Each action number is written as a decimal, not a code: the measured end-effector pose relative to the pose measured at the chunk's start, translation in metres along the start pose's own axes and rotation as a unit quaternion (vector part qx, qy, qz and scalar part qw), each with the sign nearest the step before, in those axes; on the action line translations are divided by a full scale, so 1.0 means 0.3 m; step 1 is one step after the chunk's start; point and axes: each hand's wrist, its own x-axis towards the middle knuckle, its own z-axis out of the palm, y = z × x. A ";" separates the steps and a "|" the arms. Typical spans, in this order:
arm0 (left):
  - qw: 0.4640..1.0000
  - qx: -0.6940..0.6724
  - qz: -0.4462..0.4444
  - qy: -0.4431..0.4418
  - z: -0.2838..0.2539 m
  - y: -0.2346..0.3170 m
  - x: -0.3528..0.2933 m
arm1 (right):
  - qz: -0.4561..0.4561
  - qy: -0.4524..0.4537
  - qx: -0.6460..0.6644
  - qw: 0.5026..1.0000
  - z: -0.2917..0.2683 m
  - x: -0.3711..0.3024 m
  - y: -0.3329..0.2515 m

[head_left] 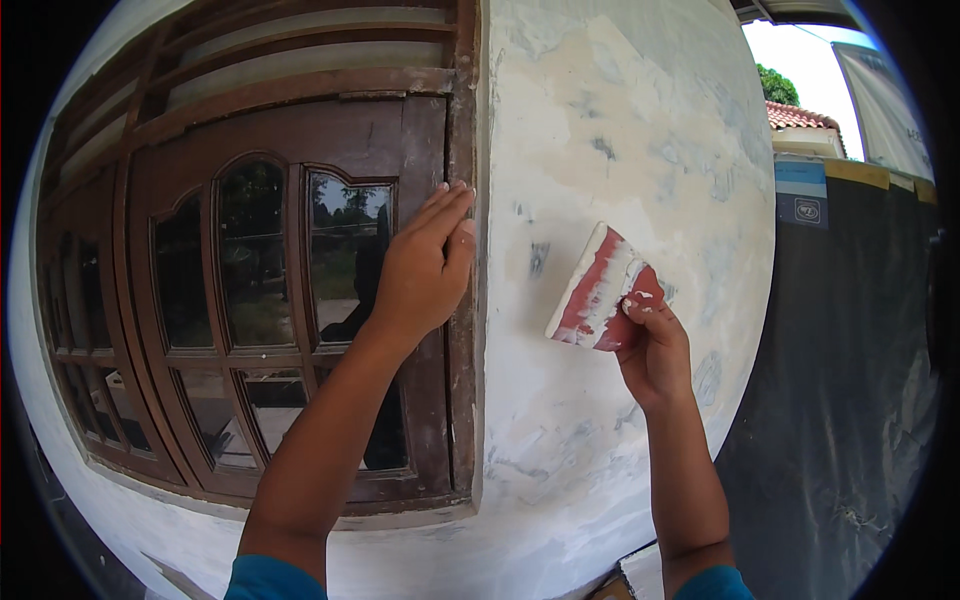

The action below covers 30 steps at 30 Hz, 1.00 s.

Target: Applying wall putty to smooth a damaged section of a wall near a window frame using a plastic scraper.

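My left hand (425,262) lies against the dark brown wooden window frame (463,400), close to where it meets the wall. Its fingers are stretched out and point up, and it holds nothing. In my right hand (657,358) is a flat red putty spreader (583,308), pinched between thumb and fingers. White putty coats the spreader's long edge and lies smeared across its face; some also sticks to my thumb. Behind the spreader stands the wall (560,130), patched with white and cream filler over grey spots. Whether the spreader touches the wall I cannot tell.
To the left, the window's wooden sash (345,125) holds several dark, reflecting glass panes (252,270). A black sheet (830,380) hangs beyond the wall's right edge. Farther off is a red tiled roof (800,116). Part of a box (640,572) shows low down near my right forearm.
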 end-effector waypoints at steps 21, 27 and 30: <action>0.955 0.245 0.167 0.030 -0.006 -0.134 0.690 | -0.511 -0.009 -0.710 0.484 0.695 0.768 -0.537; 0.950 0.243 0.190 0.050 0.001 -0.137 0.678 | -0.564 0.021 -0.696 0.444 0.742 0.908 -0.548; 0.942 0.268 0.195 0.057 0.009 -0.138 0.684 | -0.556 0.033 -0.690 0.462 0.736 0.936 -0.528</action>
